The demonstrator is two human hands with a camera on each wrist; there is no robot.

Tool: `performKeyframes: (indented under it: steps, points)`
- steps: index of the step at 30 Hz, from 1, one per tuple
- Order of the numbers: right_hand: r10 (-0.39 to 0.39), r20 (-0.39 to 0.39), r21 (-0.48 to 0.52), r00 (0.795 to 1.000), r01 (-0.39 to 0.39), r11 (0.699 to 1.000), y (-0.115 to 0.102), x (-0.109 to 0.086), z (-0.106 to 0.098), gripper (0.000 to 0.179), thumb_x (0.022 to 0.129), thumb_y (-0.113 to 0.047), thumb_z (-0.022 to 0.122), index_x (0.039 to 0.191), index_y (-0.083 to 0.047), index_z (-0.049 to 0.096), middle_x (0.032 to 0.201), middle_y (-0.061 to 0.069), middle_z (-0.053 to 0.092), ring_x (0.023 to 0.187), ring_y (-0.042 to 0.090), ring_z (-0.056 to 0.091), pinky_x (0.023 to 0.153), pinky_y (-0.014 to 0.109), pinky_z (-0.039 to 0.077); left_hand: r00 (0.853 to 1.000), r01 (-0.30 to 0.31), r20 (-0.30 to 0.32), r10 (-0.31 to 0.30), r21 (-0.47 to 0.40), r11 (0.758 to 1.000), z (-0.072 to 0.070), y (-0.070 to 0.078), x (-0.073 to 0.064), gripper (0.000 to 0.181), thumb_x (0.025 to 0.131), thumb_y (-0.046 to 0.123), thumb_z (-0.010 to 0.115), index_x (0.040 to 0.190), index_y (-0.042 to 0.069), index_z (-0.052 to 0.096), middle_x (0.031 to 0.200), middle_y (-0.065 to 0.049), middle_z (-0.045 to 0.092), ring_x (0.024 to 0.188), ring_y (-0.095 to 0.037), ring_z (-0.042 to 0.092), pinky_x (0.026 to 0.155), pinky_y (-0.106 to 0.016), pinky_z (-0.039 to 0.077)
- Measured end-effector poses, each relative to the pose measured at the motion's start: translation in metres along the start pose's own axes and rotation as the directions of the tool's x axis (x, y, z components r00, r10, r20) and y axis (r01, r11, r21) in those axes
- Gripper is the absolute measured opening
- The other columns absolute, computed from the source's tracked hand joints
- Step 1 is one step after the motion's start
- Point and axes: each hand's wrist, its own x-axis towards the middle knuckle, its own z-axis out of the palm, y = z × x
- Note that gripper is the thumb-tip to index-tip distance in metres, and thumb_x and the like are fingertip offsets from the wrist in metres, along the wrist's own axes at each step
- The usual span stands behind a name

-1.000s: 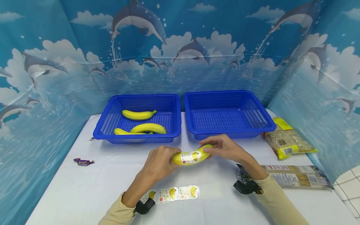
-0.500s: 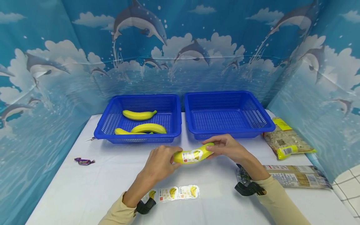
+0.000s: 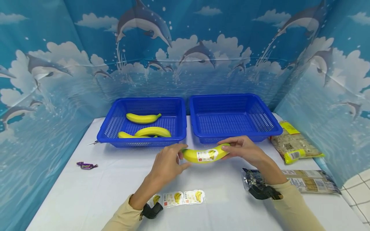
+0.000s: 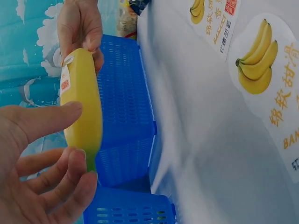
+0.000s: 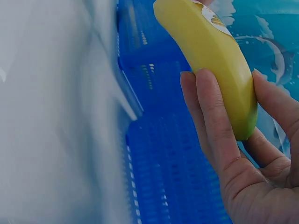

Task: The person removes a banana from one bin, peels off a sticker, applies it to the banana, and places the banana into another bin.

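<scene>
Item 1: one banana (image 3: 193, 156), white label (image 3: 208, 155) on its side, raised above the bench (image 3: 86, 199) just in front of two blue baskets. Right hand (image 3: 244, 150) grips its right end, partly covering the tip. Left hand (image 3: 167, 164) lies relaxed at the other end, thumb apart; whether its fingertips touch, I cannot tell.

Item 2: left basket (image 3: 141, 140), in which I count three bananas (image 3: 143, 118); the front rim cuts off the lowest.

Item 3: right basket (image 3: 235, 134), beside it.

Item 4: strip of banana stickers (image 3: 185, 198), left end hidden by the left wrist.

Item 5: purple-wrapped sweet (image 3: 87, 166); print too small for me to read.

Item 6: yellow-topped bag (image 3: 287, 144), touching or just beside the right basket.

Item 7: long packet (image 3: 313, 181), partly hidden behind the right forearm.

Item 8: thin object (image 3: 93, 143) at the left basket's edge, unidentifiable.
</scene>
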Motion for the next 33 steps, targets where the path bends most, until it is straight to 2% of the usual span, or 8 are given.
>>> performKeyframes:
  steps: [5, 8, 13, 16, 20, 23, 27, 33]
  points:
    - [-0.002, -0.034, 0.002, 0.999, 0.002, 1.0, -0.01, -0.009, -0.018, 0.033, 0.108, -0.003, 0.063, 0.137, 0.013, 0.065, 0.114, 0.013, 0.08, 0.097, 0.028, 0.08, 0.092, 0.053, 0.063, 0.994, 0.072, -0.07, -0.08, -0.106, 0.992, 0.004, -0.005, 0.003, 0.042, 0.085, 0.015, 0.094, 0.118, 0.005, 0.071, 0.091, -0.004, 0.071, 0.071, -0.015, 0.068, 0.061, -0.026, 0.055]
    - [-0.007, -0.051, 0.006, 0.999, 0.007, 1.0, -0.018, -0.012, -0.029, 0.031, 0.109, -0.002, 0.062, 0.137, 0.009, 0.067, 0.116, 0.012, 0.079, 0.098, 0.028, 0.08, 0.091, 0.051, 0.064, 0.991, 0.094, -0.071, -0.109, -0.194, 0.977, 0.012, -0.008, 0.006, 0.031, 0.09, 0.013, 0.089, 0.114, 0.002, 0.071, 0.095, -0.009, 0.076, 0.076, -0.02, 0.074, 0.067, -0.029, 0.061]
    - [-0.026, -0.065, 0.021, 0.998, 0.028, 0.999, -0.03, -0.014, -0.042, 0.028, 0.108, 0.002, 0.061, 0.132, 0.001, 0.074, 0.117, 0.013, 0.079, 0.099, 0.027, 0.08, 0.089, 0.048, 0.064, 0.989, 0.127, -0.02, -0.144, -0.372, 0.92, 0.029, -0.011, 0.015, 0.027, 0.098, 0.009, 0.079, 0.121, -0.004, 0.075, 0.106, -0.014, 0.079, 0.091, -0.027, 0.079, 0.081, -0.036, 0.066]
    - [-0.025, -0.076, 0.025, 0.997, 0.027, 0.999, -0.036, -0.012, -0.048, 0.027, 0.107, 0.003, 0.062, 0.129, -0.003, 0.077, 0.117, 0.013, 0.078, 0.1, 0.026, 0.079, 0.088, 0.047, 0.065, 0.979, 0.186, 0.032, -0.199, -0.526, 0.83, 0.038, -0.009, 0.022, 0.032, 0.101, 0.006, 0.074, 0.129, -0.009, 0.071, 0.116, -0.021, 0.078, 0.102, -0.034, 0.079, 0.086, -0.041, 0.066]
    - [-0.014, -0.086, 0.02, 0.996, 0.016, 1.0, -0.044, -0.007, -0.053, 0.028, 0.106, 0.003, 0.064, 0.132, 0.003, 0.074, 0.12, 0.011, 0.077, 0.101, 0.026, 0.078, 0.087, 0.046, 0.065, 0.949, 0.287, 0.122, -0.291, -0.713, 0.639, 0.047, -0.006, 0.034, 0.039, 0.105, 0.004, 0.067, 0.139, -0.013, 0.062, 0.126, -0.031, 0.071, 0.111, -0.041, 0.076, 0.088, -0.045, 0.066]
    - [-0.006, -0.079, 0.031, 0.997, 0.009, 0.999, -0.048, -0.001, -0.057, 0.027, 0.106, 0.003, 0.064, 0.131, 0.0, 0.076, 0.122, 0.009, 0.078, 0.103, 0.026, 0.077, 0.087, 0.046, 0.065, 0.928, 0.327, 0.161, -0.336, -0.784, 0.528, 0.053, -0.006, 0.042, 0.041, 0.108, 0.005, 0.063, 0.143, -0.015, 0.057, 0.13, -0.034, 0.068, 0.115, -0.043, 0.074, 0.091, -0.043, 0.065]
    - [-0.015, -0.062, 0.032, 0.998, 0.017, 0.999, -0.053, 0.006, -0.064, 0.029, 0.106, 0.005, 0.062, 0.125, -0.009, 0.08, 0.122, 0.009, 0.078, 0.103, 0.026, 0.078, 0.088, 0.047, 0.065, 0.915, 0.335, 0.175, -0.364, -0.832, 0.443, 0.059, -0.005, 0.051, 0.04, 0.109, 0.002, 0.059, 0.143, -0.018, 0.055, 0.132, -0.036, 0.067, 0.117, -0.046, 0.073, 0.091, -0.041, 0.065]
    - [-0.009, -0.096, 0.028, 0.995, 0.011, 1.0, -0.063, 0.015, -0.073, 0.029, 0.106, 0.004, 0.063, 0.122, -0.011, 0.082, 0.117, 0.007, 0.08, 0.099, 0.022, 0.079, 0.084, 0.036, 0.066, 0.908, 0.324, 0.178, -0.378, -0.871, 0.368, 0.064, 0.0, 0.059, 0.036, 0.11, 0.001, 0.057, 0.14, -0.019, 0.056, 0.131, -0.036, 0.068, 0.117, -0.045, 0.073, 0.094, -0.043, 0.064]
